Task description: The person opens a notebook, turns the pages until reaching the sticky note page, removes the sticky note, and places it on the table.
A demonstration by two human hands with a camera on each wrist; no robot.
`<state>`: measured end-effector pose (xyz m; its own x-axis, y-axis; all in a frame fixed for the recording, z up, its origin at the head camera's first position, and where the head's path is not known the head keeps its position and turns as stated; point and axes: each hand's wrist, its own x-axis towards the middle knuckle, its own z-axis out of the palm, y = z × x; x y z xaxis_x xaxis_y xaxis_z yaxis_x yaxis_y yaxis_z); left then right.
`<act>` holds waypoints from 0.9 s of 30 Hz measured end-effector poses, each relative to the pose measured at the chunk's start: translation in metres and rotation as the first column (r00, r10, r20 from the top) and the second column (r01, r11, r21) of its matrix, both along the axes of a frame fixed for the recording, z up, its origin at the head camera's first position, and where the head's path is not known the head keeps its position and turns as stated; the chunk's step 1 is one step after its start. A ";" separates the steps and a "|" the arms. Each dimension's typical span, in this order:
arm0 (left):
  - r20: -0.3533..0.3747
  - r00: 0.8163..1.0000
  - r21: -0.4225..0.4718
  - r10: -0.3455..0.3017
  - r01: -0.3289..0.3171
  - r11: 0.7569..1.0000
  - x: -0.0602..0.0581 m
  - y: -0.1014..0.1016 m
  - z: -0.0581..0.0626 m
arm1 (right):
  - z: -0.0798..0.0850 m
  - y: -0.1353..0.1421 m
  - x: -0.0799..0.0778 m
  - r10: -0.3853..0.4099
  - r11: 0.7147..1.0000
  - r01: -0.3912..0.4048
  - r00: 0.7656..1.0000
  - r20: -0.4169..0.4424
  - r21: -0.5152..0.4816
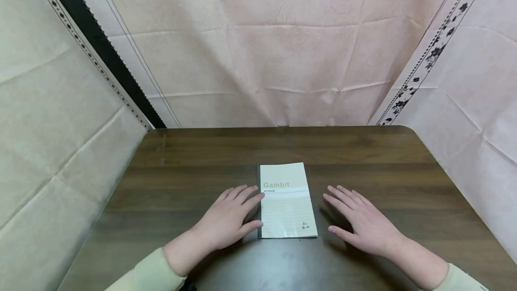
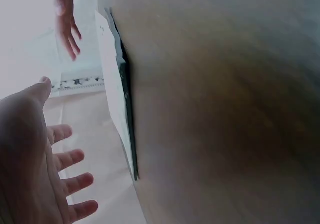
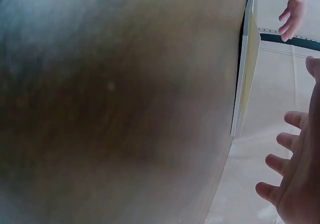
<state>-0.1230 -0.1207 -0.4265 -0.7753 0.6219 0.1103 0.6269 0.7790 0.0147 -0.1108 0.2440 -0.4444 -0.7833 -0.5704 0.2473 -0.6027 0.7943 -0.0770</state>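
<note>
Brown wood grain runs across my bench (image 1: pixel 194 169). In from its left edge I have the left hand (image 1: pixel 229 220) hovering, fingers spread, tips over the left border of a white notebook (image 1: pixel 286 212). That lies flat midway between the side edges, well short of the far edge. Just to its right hovers the right hand (image 1: pixel 363 223), fingers spread, apart from the left.

Head view: bright, clear; pale sheen on the tabletop (image 1: pixel 278 264) just off the near edge of the notebook (image 1: pixel 286 210), soft shadows to its left and right. Wrist views: dimmer, tabletop blurred beside the notebook.
</note>
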 end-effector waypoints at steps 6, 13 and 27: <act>0.026 0.999 -0.010 0.044 -0.044 0.999 0.001 0.019 0.005 | -0.003 -0.004 0.000 -0.014 1.000 0.014 0.999 0.043 -0.004; 0.083 0.992 -0.021 0.100 -0.098 0.995 0.003 0.052 0.012 | -0.005 -0.007 0.001 -0.031 0.999 0.031 0.998 0.054 -0.011; 0.104 0.983 -0.102 0.151 -0.140 0.985 0.006 0.106 0.000 | -0.007 -0.010 -0.002 -0.054 0.998 0.056 0.996 0.067 -0.020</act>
